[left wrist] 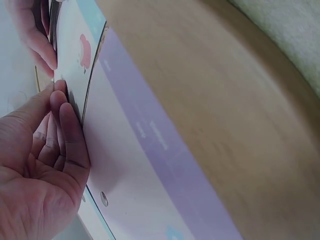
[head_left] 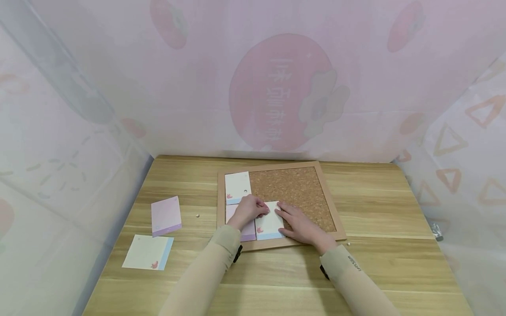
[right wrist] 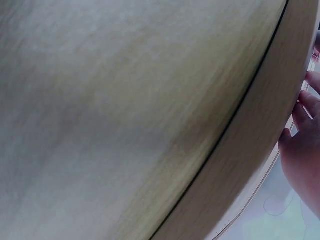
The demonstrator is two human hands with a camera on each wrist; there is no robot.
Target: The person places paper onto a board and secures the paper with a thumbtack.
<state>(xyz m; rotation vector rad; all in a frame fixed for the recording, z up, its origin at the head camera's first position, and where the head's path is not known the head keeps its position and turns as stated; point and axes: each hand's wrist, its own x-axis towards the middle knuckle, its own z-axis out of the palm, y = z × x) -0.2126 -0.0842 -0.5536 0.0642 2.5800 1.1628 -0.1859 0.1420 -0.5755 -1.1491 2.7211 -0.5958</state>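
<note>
Pale walls (head_left: 197, 109) printed with pink shapes are enclosing a wood-grained tabletop (head_left: 383, 210), where a tan-framed rectangular board (head_left: 294, 184) is showing speckled brown cork. Near its lower edge, a smooth white paper note (head_left: 271, 224) with a blue strip is lying flat, just beside a lilac paper note (head_left: 247, 232). The left hand (head_left: 249, 209) is pinching a tiny pale thing (left wrist: 52, 80), mostly hidden between its fingertips, at the white note; the right hand (head_left: 301, 224) is spreading its fingers along the note's right edge. Only the left wrist view is revealing a shiny round stud (left wrist: 104, 199) on the lilac sheet
</note>
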